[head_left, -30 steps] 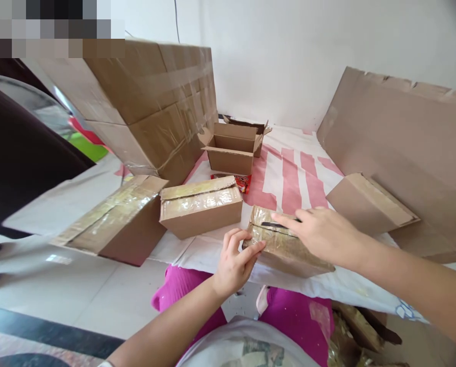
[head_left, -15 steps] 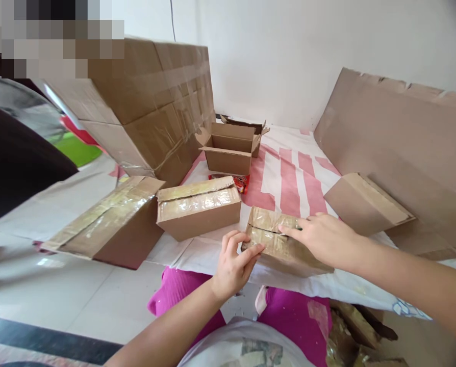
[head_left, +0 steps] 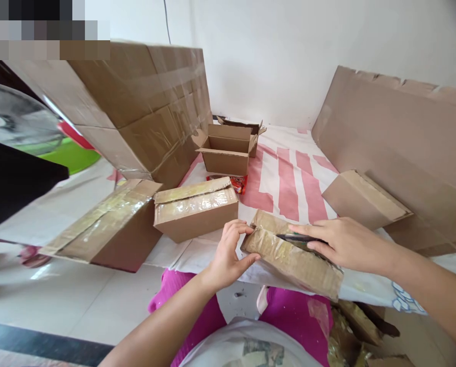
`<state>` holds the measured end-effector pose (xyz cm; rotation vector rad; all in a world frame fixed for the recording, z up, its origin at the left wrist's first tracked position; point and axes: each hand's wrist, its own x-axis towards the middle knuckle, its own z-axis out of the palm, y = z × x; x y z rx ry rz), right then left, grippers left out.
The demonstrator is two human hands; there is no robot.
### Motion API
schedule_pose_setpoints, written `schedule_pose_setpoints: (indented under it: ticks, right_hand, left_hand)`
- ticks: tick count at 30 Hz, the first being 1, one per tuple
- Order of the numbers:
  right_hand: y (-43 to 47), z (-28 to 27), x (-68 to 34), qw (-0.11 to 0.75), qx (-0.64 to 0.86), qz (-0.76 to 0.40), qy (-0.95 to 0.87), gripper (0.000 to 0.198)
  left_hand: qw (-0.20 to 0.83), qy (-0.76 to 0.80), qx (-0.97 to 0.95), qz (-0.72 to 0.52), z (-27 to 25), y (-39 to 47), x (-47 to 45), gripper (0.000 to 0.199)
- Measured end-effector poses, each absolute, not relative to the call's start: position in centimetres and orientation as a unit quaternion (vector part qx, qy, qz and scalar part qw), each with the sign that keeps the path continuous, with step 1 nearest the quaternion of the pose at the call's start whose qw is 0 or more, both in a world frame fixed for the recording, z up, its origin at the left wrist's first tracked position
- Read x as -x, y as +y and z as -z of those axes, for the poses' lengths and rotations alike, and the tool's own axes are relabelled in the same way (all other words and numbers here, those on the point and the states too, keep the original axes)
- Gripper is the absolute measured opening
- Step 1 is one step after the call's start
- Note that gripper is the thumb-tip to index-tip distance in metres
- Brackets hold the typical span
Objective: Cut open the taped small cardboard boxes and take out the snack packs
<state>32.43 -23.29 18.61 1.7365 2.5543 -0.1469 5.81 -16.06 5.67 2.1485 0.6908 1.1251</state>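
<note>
A small taped cardboard box sits at the front edge of the cloth-covered surface, its top seam partly parted. My left hand grips the box's left end, fingers on the upper corner and thumb on the near side. Over the seam, my right hand is closed around a thin, dark, blade-like tool lying along the slit. My fingers hide most of this tool, so its exact kind is unclear. To the left of my left hand stands another taped box.
A longer taped box stands at the left. Behind are an open box and a red packet. Stacked large cartons rise at left, a big cardboard sheet and a smaller box at right. Cardboard scraps lie below.
The box's near side has tilted more into view and its right end has come towards me. My right hand has moved slightly right and down, showing more of the dark tool in the slit.
</note>
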Motion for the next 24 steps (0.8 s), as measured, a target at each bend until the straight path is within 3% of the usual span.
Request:
schedule_pose_setpoints:
  ticks: [4,17,24]
  right_hand:
    - [-22.9,-17.7,-30.9,0.017,-0.589,-0.008,0.808,0.047]
    - [-20.5,-18.5,-28.9,0.011,-0.581,-0.059,0.812,0.046]
    - [-17.8,-18.5,-27.8,0.077,-0.482,-0.074,0.87,0.049]
  left_hand:
    - [0.355,0.255,-0.787,-0.436,-4.8,-16.1,-6.1,0.041]
    - [0.324,0.271,-0.781,-0.46,-3.8,-16.3,-6.2,0.036]
    - [0.298,0.284,-0.786,-0.462,-4.0,-16.2,-6.4,0.034]
